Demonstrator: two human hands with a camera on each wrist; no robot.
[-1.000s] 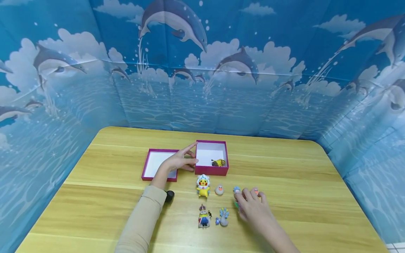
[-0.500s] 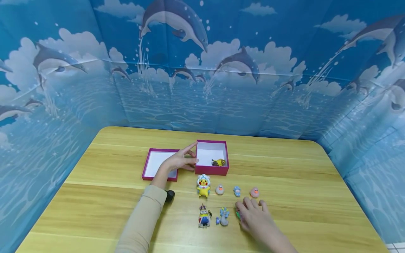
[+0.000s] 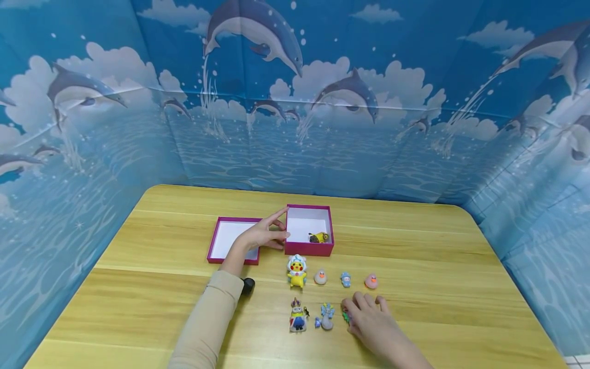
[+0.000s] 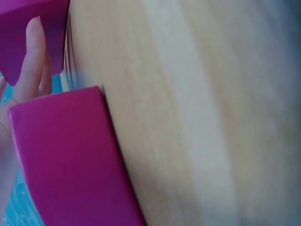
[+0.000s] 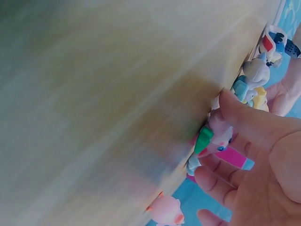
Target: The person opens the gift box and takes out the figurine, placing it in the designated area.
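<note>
My left hand rests against the left side of the open magenta box, thumb and index finger touching its edge. In the left wrist view a straight finger lies along the box wall. Inside the box lies a yellow minion figurine. My right hand is low over the table, thumb and fingers around a small pink figurine with a green part; in the head view it is mostly hidden. To its left stands a pale blue-and-grey figurine, then a crowned minion figurine.
The shallow magenta lid lies left of the box, under the left wrist. A Pikachu figurine, a grey duck, a small blue figurine and a pink duck form a row. A black round object sits by the left sleeve.
My right hand has come down toward the near row with the figurine, uncovering the blue figurine and pink duck, and has barely moved in the last half second. My left hand stays put.
</note>
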